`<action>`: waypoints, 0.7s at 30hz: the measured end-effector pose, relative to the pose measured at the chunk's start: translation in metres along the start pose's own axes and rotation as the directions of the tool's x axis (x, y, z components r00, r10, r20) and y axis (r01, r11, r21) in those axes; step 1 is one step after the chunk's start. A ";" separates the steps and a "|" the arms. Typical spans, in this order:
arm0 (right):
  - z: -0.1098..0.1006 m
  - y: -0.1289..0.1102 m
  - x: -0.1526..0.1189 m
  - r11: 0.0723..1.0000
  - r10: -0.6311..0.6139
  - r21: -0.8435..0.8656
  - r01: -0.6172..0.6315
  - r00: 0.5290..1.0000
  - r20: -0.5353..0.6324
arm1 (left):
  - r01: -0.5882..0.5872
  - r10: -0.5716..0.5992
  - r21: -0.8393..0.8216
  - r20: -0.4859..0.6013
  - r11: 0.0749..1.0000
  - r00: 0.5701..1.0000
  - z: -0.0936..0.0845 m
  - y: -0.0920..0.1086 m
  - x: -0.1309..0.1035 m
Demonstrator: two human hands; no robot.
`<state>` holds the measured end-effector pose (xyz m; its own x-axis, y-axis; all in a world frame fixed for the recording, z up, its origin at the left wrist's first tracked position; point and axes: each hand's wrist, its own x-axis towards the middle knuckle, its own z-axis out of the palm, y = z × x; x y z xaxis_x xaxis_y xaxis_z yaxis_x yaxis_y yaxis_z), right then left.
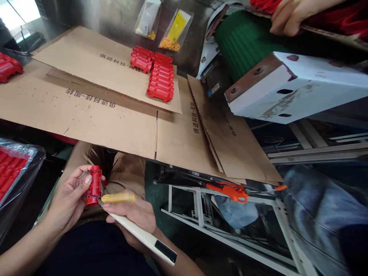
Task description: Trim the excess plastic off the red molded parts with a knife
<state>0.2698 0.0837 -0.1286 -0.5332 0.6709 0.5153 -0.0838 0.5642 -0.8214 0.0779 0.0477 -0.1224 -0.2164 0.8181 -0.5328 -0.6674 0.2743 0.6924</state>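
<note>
Above my lap, my left hand [71, 193] pinches a red molded plastic part [94, 184] between thumb and fingers, holding it roughly upright. A dark outline runs around the part's facing side. My right hand [136, 214] grips a white-handled knife [138, 234] whose handle ends in black. The short metal tip points at the lower right edge of the red part; whether it touches cannot be made out. A yellow finger cot [117, 197] covers one finger of my right hand. Several similar red parts [161, 82] lie grouped on the cardboard [115, 78] ahead.
Two clear bags [176, 30] with yellow finger cots lie at the back. A bin [23, 172] of red parts stands left. At right are a green conveyor belt [244, 42], its white frame [301, 88], an orange air gun [230, 190] and another person's hand [290, 17].
</note>
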 end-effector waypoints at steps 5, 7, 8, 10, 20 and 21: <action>-0.001 0.001 0.003 0.982 -0.088 -0.163 0.099 0.993 0.075 | 0.016 -0.016 0.009 0.027 1.000 1.000 -0.008 -0.005 0.005; 0.001 0.003 0.002 0.958 -0.150 -0.231 0.169 0.984 0.099 | 0.027 -0.027 0.012 0.027 1.000 0.999 -0.009 -0.006 0.005; 0.002 0.005 0.001 0.957 -0.136 -0.248 0.147 0.989 0.062 | 0.030 -0.030 0.010 0.017 0.999 0.999 -0.009 -0.006 0.005; 0.004 0.007 -0.001 0.978 -0.002 -0.206 -0.031 0.987 -0.159 | 0.034 -0.034 0.008 -0.003 0.999 0.999 -0.008 -0.006 0.005; 0.012 0.005 0.004 0.992 0.051 -0.102 -0.070 0.982 -0.182 | -0.312 0.284 0.204 0.152 0.928 0.947 -0.016 -0.012 0.003; 0.013 0.004 0.005 0.991 0.024 -0.123 -0.046 0.984 -0.176 | -0.345 0.310 0.238 0.170 0.908 0.935 -0.018 -0.013 0.002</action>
<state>0.2562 0.0834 -0.1325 -0.3789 0.7584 0.5303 0.0455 0.5876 -0.8079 0.0735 0.0364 -0.1414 -0.2884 0.9362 -0.2007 -0.3615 0.0876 0.9282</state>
